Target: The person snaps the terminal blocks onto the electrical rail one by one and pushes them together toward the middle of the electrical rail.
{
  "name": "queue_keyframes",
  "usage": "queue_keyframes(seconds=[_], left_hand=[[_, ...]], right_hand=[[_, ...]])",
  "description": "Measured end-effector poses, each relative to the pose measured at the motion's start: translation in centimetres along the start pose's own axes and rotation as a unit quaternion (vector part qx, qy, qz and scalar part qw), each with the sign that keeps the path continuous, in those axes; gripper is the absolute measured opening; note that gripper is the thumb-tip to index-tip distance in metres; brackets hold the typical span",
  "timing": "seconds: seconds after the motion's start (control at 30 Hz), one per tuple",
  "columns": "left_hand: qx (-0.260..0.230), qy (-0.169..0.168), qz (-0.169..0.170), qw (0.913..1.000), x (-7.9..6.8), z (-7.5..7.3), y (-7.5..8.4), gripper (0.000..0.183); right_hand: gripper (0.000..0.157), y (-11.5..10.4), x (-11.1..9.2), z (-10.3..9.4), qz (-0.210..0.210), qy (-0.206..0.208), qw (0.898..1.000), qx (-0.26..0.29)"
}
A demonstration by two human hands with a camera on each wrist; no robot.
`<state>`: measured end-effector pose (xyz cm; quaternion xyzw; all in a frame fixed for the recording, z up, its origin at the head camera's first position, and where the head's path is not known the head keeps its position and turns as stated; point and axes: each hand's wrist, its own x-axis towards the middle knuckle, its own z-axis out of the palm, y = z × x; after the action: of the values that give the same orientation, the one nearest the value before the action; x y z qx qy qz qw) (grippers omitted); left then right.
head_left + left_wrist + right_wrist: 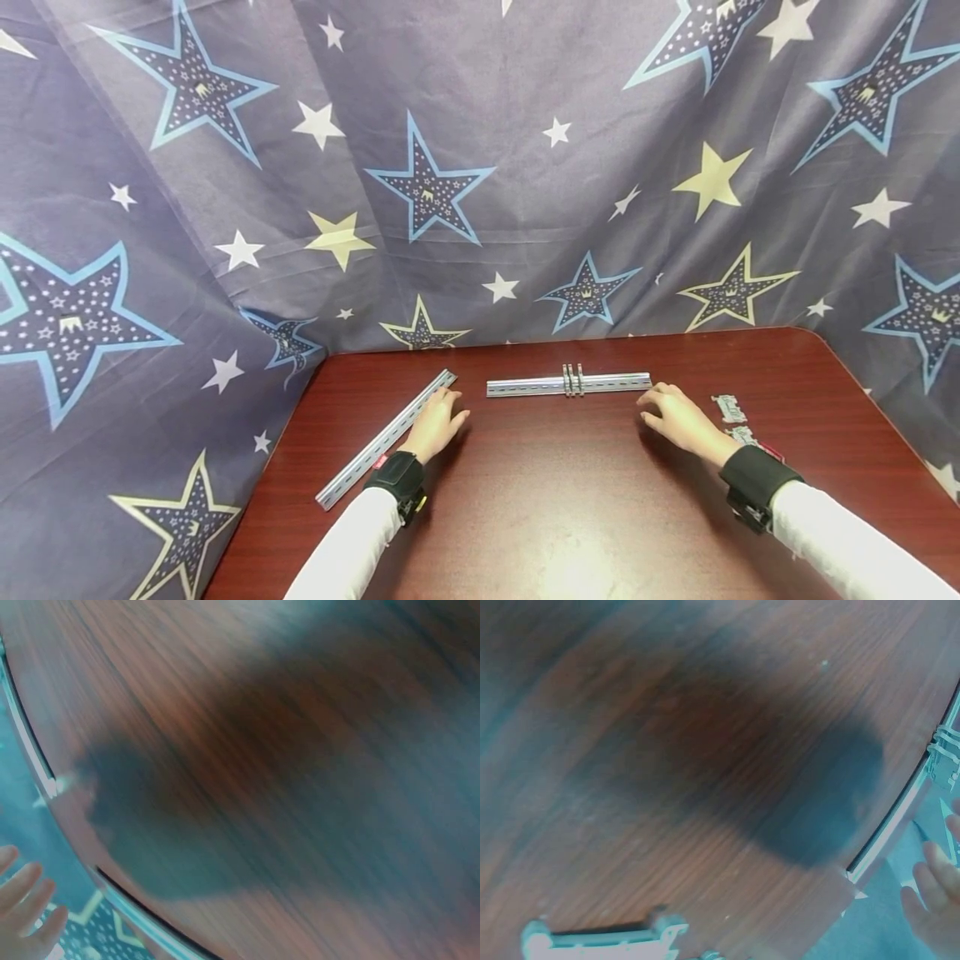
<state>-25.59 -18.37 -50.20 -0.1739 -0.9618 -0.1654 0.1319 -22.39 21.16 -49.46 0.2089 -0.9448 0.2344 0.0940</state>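
Note:
My left hand (435, 425) hovers beside a slotted metal DIN rail (375, 447) that lies slanted on the left; its fingers are relaxed and hold nothing. Near the right end of a second DIN rail (525, 387), which lies crosswise at the back, is my right hand (686, 423), fingers loosely bent around nothing. Three narrow terminal blocks (573, 380) sit side by side on that back rail. Loose grey terminal blocks (729, 408) lie to the right of the right hand; one block (604, 941) shows at the bottom of the right wrist view. My right wrist partly hides the nearer ones.
Everything lies on a reddish-brown wooden table (555, 467) with a rounded far right corner. A grey curtain (517, 225) with stars hangs right behind the table and along its left and right sides. Black straps with cameras circle both wrists.

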Motion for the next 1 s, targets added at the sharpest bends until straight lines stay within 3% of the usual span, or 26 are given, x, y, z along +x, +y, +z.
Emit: queue_keyframes(seconds=[0.43,1.0], left_hand=[[0.042,0.038,-0.046,0.9974,-2.5,-1.1,-4.0,0.038],[0.052,0.032,-0.124,0.9904,-5.6,-2.1,-7.2,0.044]], right_hand=[[0.015,-0.1,-2.4,-0.9,0.001,0.006,1.000,0.016],[0.014,0.0,-5.0,-1.1,-0.025,0.020,0.999,0.016]])
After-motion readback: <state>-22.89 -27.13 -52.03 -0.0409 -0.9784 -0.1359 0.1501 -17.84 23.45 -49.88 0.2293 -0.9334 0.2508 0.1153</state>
